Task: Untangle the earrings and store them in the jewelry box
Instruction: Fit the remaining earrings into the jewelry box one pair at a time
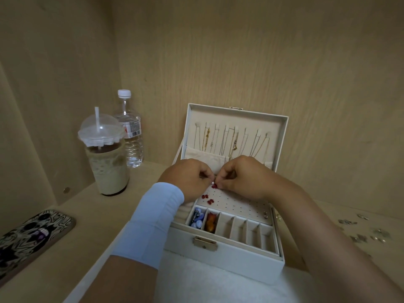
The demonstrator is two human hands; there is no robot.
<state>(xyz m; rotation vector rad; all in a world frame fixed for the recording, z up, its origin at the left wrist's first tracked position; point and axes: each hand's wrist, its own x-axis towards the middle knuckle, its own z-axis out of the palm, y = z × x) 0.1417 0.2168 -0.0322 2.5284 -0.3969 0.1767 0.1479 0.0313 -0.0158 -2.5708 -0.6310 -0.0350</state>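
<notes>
Nearest, below both grips, a white fluffy cloth [207, 281] lies under the front of the open jewelry box [229, 259]. A pale blue sleeve [159, 219] covers the left forearm. In the box's front row of slots, just short of the left grip, sit blue beads [197, 217] and orange pieces [211, 221].

Two red earrings [207, 199] rest on the perforated panel [240, 204], just below the left grip's fingertips. The left grip [188, 180] and right grip [242, 178] meet fingertip to fingertip over that panel's far left corner. Both have their fingers curled and pinch a small red-and-pearl earring [213, 184] between them.

Well to the right of the right grip, small metal pieces [360, 232] lie scattered on the desk [91, 226]. Left of the left grip lies a patterned phone case [32, 235]. Farther off stands an iced coffee cup [107, 165], with a water bottle [129, 132] behind it. Beyond both grips the box lid [282, 145] stands open, with necklaces [229, 138] hanging inside it.
</notes>
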